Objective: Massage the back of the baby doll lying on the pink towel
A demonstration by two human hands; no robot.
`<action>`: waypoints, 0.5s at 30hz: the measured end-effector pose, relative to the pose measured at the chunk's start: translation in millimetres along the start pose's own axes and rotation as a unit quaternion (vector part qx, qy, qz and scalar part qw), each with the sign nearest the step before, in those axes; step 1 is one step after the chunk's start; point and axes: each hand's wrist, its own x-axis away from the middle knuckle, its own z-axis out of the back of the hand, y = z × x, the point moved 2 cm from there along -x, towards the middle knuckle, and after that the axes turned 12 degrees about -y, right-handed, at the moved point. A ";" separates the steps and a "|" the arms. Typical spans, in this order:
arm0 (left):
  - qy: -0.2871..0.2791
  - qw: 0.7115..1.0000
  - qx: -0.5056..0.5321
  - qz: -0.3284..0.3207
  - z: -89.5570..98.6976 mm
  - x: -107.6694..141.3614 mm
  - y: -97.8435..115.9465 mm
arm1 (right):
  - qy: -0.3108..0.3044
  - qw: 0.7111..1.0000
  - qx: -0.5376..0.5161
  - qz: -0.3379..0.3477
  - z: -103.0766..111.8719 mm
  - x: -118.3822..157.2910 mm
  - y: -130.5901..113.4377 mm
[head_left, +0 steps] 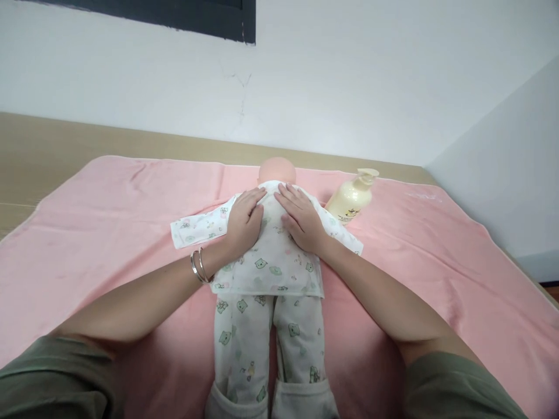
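Note:
A baby doll (278,170) lies on the pink blanket with the back of its bald head showing, its face hidden. It wears a white printed top (273,270) and matching trousers (244,337) with turned-up cuffs. My left hand (246,221) lies flat on the left side of the doll's upper back, fingers stretched towards its neck. On the right side, my right hand (301,218) rests the same way, fingers extended. Neither hand grips anything. The doll's sleeves spread out to both sides.
A cream pump bottle (353,198) stands on the blanket by the doll's right-hand sleeve. The pink blanket (144,198) covers most of a wooden surface (43,139). A white wall (332,75) rises behind, with a dark panel (209,14) at upper left.

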 end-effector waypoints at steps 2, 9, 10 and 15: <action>-0.005 1.000 -0.008 -0.021 0.8 4.4 -3.4 | 0.007 1.000 -0.005 -0.011 -2.4 4.5 -1.2; -0.041 0.997 -0.043 -0.058 2.6 15.2 -9.2 | 0.070 0.997 -0.013 0.031 -6.0 26.0 -2.3; -0.037 0.997 -0.048 -0.053 2.6 15.8 -9.2 | 0.072 0.996 -0.006 0.048 -5.3 28.2 -6.3; -0.006 0.998 -0.039 -0.040 2.9 18.4 -9.1 | 0.007 0.990 0.051 0.130 0.4 30.6 -38.8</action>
